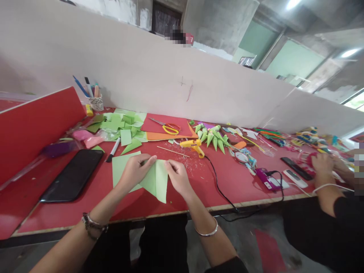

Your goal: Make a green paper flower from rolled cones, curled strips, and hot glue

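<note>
Both my hands rest on a light green paper sheet (159,182) lying on the red table (227,182). My left hand (135,170) presses the folded paper from the left, fingers pinching a fold at its top. My right hand (178,175) pinches the same fold from the right. The sheet is folded into a pointed shape that hangs toward the table's front edge. A flat part of green paper (121,167) lies under my left hand.
A black phone (72,175) lies left. A yellow glue gun (193,145) with a black cord, scissors (167,128), green paper cones (213,137), green scraps (122,123) and a pen cup (95,100) sit behind. Another person's hands (327,167) work at right.
</note>
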Demonstrator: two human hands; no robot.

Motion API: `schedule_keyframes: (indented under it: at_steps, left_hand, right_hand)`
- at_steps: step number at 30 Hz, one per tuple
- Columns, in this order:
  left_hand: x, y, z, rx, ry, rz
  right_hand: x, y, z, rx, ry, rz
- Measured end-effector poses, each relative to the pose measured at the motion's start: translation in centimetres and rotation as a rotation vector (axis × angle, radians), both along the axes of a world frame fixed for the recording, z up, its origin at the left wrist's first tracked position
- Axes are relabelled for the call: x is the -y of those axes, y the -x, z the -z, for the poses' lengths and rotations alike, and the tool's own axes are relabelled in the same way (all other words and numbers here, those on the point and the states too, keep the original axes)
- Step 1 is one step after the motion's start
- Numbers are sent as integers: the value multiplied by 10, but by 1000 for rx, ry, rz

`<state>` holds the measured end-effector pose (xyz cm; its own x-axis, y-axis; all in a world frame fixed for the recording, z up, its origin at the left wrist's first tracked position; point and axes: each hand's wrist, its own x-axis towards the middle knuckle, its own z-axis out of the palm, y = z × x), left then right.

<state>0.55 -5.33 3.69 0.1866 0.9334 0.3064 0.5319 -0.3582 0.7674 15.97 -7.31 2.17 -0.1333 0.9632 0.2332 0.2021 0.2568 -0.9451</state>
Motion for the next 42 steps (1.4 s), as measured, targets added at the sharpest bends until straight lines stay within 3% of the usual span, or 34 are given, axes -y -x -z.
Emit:
schedule_keyframes:
  at_steps: [9,14,18,23,29,34,42]
  left_hand:
    - [-1,2,2,-37,-7,-101]
    - [0,5,2,-126,-33,-126]
    - [2,4,1,-236,-79,-180]
    - [5,16,-2,-274,10,-96]
    - [8,36,6,-345,67,59]
    - [8,40,4,-378,51,63]
    - [5,54,9,-327,65,55]
  right_hand:
    - [3,-3,11,83,-40,109]
    - [7,-3,6,72,-78,123]
    - [12,1,-1,238,-174,134]
    - [10,-5,1,328,-160,216]
    - [5,-14,7,318,-138,286]
    - [4,-17,10,316,-117,264]
    - [2,-30,12,219,-106,365]
